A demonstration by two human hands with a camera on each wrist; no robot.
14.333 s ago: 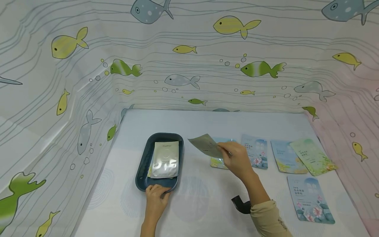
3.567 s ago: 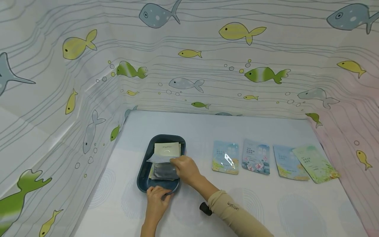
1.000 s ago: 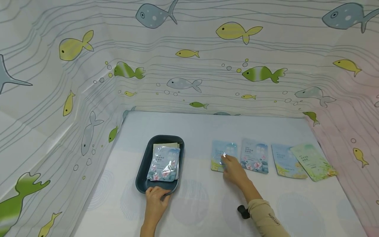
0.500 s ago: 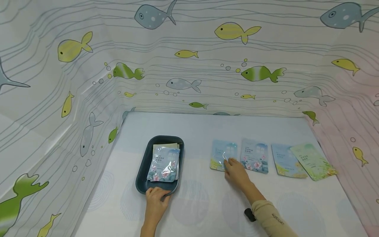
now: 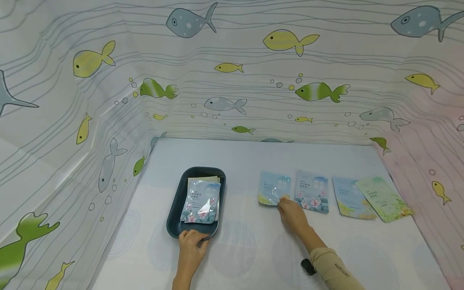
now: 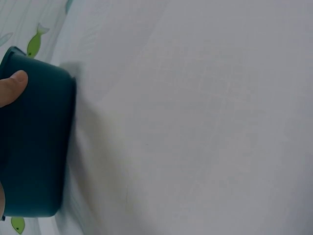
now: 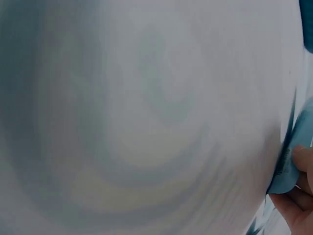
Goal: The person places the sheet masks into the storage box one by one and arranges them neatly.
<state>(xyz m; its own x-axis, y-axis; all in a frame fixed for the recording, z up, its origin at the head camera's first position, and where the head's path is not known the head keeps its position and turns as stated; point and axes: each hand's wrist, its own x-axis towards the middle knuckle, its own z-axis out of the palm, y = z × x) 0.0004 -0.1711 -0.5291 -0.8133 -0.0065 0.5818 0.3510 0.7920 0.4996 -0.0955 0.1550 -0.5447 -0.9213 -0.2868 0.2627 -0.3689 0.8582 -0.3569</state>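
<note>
My left hand (image 5: 192, 246) grips the near rim of a dark blue-green plastic tray (image 5: 175, 213); in the left wrist view the thumb (image 6: 18, 84) lies against the tray's outer wall (image 6: 39, 137). Inside the tray lies a stack of flat face mask packets, a blue one with pink flowers (image 5: 201, 201) uppermost and pale edges showing beneath. My right hand (image 5: 294, 215) pinches the lower right corner of a blue-and-yellow face mask packet (image 5: 272, 186). The right wrist view shows the thumb on this packet (image 7: 288, 166), its near edge raised.
Right of the pinched packet lies a blue flowered packet (image 5: 312, 192). Farther right, a green packet (image 5: 385, 198) overlaps a blue-and-yellow one (image 5: 351, 197). A black device (image 5: 308, 266) sits at the right wrist. Fish-printed curtains (image 5: 232, 88) hang around the white table (image 5: 239, 266).
A blue flowered packet has been laid on the stack in the tray. My right hand has moved from there to the blue-and-yellow packet, sliding down to its lower corner and lifting the near edge.
</note>
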